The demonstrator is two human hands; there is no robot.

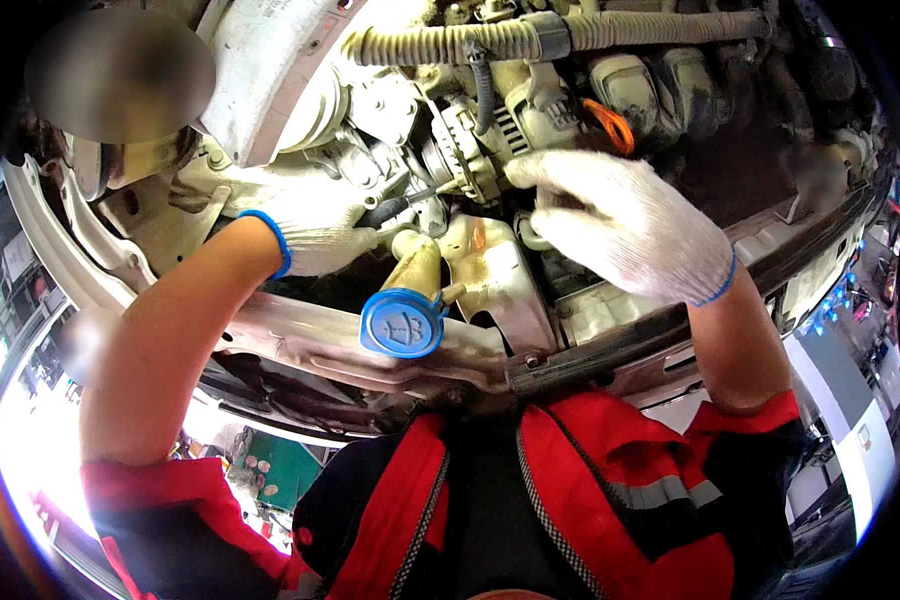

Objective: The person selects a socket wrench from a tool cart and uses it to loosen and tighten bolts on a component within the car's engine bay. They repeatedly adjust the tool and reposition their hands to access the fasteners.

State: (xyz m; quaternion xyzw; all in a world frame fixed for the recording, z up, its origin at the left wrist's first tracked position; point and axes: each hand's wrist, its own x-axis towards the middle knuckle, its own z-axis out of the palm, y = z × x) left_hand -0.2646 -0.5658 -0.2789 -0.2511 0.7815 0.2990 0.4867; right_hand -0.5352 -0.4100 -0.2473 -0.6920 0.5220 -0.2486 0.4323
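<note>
Left hand: white-gloved, fingers and thumb drawn together in a grip, tips directed to the right. Left wrist, directly behind that grip, roughly in line with the forearm. Left forearm: bare, trailing below and left of the grip. Right hand: white-gloved, right of the left grip and apart from it; fingers bent, directed left, a gap visible between digits. Right forearm: bare, below and right of its hand.

ribbed beige hose with grey clamp, orange loop, round blue cap
</note>
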